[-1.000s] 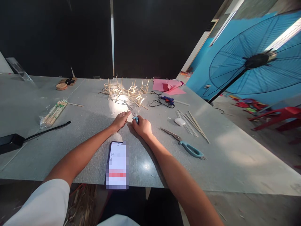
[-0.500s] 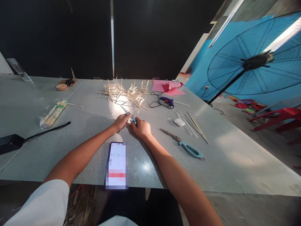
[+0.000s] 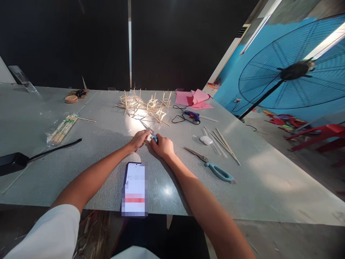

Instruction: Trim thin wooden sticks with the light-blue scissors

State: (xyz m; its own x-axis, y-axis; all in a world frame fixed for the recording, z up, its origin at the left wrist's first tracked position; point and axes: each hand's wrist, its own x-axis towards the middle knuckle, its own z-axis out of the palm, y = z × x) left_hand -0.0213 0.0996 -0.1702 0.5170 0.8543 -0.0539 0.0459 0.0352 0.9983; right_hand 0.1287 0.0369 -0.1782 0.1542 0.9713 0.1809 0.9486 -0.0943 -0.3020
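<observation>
Near the middle of the table, my right hand is wrapped round the light blue handle of a pair of scissors. Their blades point away and to the left. Close beside them, my left hand has its fingers pinched together by the base of the blades; whatever is between those fingers is too small or hidden to make out. Beyond both hands lies a heap of thin wooden sticks, some joined into small open frames. A second pair of blue-handled scissors rests to the right of my right forearm.
A lit phone lies between my forearms. To the right are a glue gun, a white case, glue sticks and loose sticks, and pink paper. Bagged sticks lie left. A large fan stands right.
Both hands stay nearly in place. The scissors' blades look slightly wider apart than before. The whole view has shifted very slightly.
</observation>
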